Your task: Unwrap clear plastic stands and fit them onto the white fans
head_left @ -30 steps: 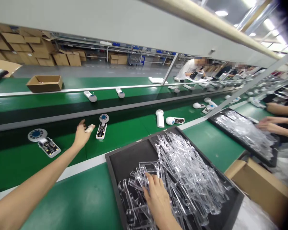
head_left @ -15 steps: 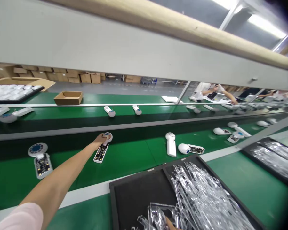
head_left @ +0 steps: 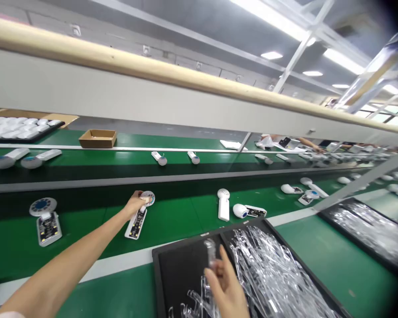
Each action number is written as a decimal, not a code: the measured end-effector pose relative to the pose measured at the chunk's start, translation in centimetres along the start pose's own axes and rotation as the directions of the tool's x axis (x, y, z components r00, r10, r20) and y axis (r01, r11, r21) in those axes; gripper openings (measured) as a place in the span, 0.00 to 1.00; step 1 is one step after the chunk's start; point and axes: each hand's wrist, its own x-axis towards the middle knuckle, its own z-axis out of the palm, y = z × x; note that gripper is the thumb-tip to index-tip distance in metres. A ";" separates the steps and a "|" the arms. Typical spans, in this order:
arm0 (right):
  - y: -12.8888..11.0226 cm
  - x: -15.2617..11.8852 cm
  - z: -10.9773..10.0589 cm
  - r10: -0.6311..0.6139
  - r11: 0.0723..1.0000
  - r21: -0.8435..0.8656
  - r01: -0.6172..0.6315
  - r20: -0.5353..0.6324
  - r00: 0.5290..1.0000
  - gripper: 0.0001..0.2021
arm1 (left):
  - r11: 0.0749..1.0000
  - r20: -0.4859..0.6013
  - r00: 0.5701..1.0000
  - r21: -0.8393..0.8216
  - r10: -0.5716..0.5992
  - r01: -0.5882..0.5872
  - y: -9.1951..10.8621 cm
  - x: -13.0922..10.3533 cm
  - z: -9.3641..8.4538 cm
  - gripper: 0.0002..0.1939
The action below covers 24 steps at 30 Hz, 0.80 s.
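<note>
My left hand (head_left: 137, 203) grips the round head of a white device (head_left: 135, 224) on the green belt; its open handle shows a dark circuit board. Over the black tray (head_left: 179, 269), my right hand (head_left: 223, 282) pinches a clear plastic part (head_left: 210, 249), blurred by motion. Clear plastic parts (head_left: 278, 269) fill the tray's right section, and some lie in its left section below my right hand. Another opened device (head_left: 48, 225) rests on the belt to the left of my left forearm.
More white devices (head_left: 223, 205) lie along the belt. Behind it runs a second belt with further devices. A small cardboard box (head_left: 98, 139) stands at the back left. Another tray of clear parts (head_left: 368, 229) is at the right. A slanted post (head_left: 361, 185) crosses the right side.
My right hand has risen into view from the bottom edge, lifting a clear part above the tray. The view has tilted upward. My left hand still holds the same device.
</note>
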 end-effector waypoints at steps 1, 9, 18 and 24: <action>-0.8 -0.2 1.2 -0.058 0.998 -0.035 0.058 0.019 0.998 0.28 | 0.997 0.042 0.999 -0.073 0.004 -0.001 0.4 -1.3 -0.4 0.28; -7.9 -2.3 9.1 -0.423 0.828 -0.369 0.423 0.084 0.902 0.23 | 0.895 0.215 0.976 -0.443 0.048 0.054 4.3 -13.3 -1.8 0.30; -8.2 -5.1 10.4 -0.354 0.854 -0.364 0.371 0.115 0.928 0.27 | 0.838 0.231 0.972 -0.537 0.037 0.095 6.0 -17.8 -3.1 0.34; -7.8 -5.8 8.2 -0.391 0.852 -0.309 0.423 0.161 0.906 0.27 | 0.705 0.374 0.926 -0.671 0.052 0.231 3.6 -19.4 -1.8 0.34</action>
